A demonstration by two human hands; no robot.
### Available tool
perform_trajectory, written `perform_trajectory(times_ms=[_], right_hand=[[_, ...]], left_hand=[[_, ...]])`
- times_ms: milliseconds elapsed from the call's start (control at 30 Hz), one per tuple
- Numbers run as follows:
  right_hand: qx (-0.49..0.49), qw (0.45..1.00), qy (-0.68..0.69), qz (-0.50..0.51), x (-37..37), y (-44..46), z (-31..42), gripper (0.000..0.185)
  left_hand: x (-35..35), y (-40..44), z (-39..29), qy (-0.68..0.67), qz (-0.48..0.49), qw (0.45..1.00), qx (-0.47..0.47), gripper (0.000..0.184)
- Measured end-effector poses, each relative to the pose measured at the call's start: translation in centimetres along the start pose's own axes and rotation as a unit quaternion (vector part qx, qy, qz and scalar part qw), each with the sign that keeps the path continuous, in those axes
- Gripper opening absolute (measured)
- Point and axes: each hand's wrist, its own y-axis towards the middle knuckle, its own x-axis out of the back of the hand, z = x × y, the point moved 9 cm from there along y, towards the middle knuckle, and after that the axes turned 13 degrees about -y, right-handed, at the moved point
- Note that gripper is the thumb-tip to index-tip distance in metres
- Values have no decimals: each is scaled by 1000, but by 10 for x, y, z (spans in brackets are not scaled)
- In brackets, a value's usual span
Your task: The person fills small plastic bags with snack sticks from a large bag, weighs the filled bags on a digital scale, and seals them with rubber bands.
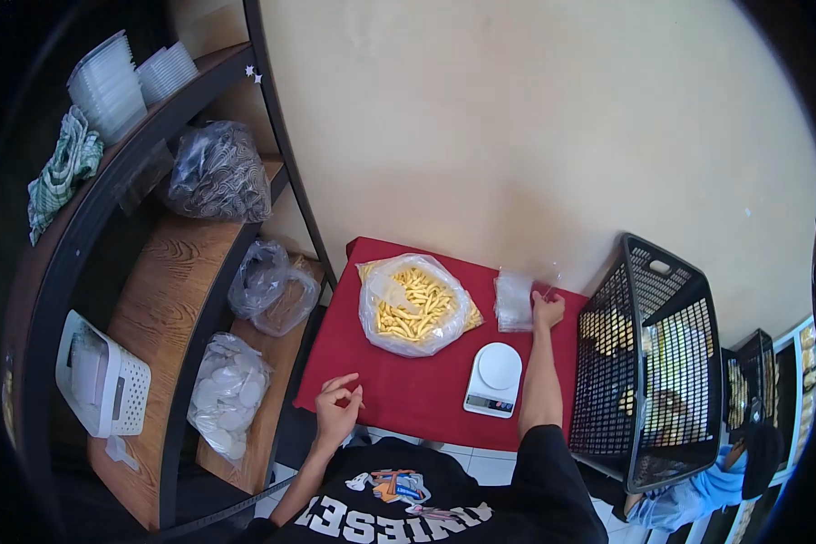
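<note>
On the red-covered table, my right hand pinches the edge of a clear plastic bag at the right side of a flat stack of plastic bags. My left hand hovers over the table's front left edge, fingers loosely curled and apart, with nothing visible in them. Between the hands, towards the back, stands a large open plastic bag full of yellow stick-shaped snacks. A white kitchen scale lies below the bag stack, near my right forearm; its plate bears nothing visible.
A tall black crate stands against the table's right side. Beyond it is a person in blue. To the left, shelves hold bagged goods, a white basket and stacked plastic containers. A wall rises behind the table.
</note>
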Motion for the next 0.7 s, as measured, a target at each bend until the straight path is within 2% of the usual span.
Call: perform_trajectory(times_ms=[33, 67, 100, 200, 233, 300, 333, 367, 433, 467, 500, 533, 567, 633, 667, 700], right_hand=[[-79, 995, 53, 2, -5, 10, -13, 76], [-79, 996, 24, -21, -4, 19, -14, 91], [-68, 997, 22, -18, 5, 19, -3, 91], [-134, 980, 132, 68, 1, 23, 20, 75], [-120, 982, 127, 76, -22, 42, 8, 75], [-76, 954, 279, 76, -74, 72, -29, 67], [-72, 949, 258, 168, -59, 52, 1, 47], [-83, 948, 253, 174, -51, 38, 4, 47], [43, 940, 285, 183, -30, 18, 34, 24], [75, 945, 267, 174, 4, -11, 64, 11], [74, 945, 266, 175, 25, -36, 82, 11], [167, 939, 235, 189, 46, -65, 106, 11], [262, 922, 202, 201, 66, -96, 132, 11], [296, 911, 107, 268, 95, -160, 162, 17], [361, 870, 114, 317, 110, -195, 186, 18], [422, 823, 121, 361, 125, -231, 209, 18]], left_hand=[[-1, -1, -1, -1, 3, 1000, -2, 21], [-3, -2, -2, -3, 6, 1000, -5, 21], [0, -4, -2, -8, -4, 1000, -2, 21], [-5, -7, 1, -22, 5, 1000, 1, 21], [-6, -6, 2, -18, 12, 1000, 5, 21], [-9, -5, 0, -21, 31, 999, -8, 21], [-7, -4, -1, -14, 34, 999, 1, 21], [-10, -3, -3, -46, 48, 997, 25, 18], [-16, 1, -7, -74, 64, 994, 57, 15], [-21, 3, -11, -88, 66, 992, 62, 11], [-23, 9, -13, -103, 66, 991, 62, 9], [-26, 13, -22, -53, 110, 992, 8, 20], [-28, 20, -28, -54, 109, 992, 9, 20], [-35, 31, -77, 52, 82, 987, -132, 41], [-41, 37, -89, 49, 85, 986, -131, 41], [-46, 43, -106, 60, 70, 984, -153, 50]])
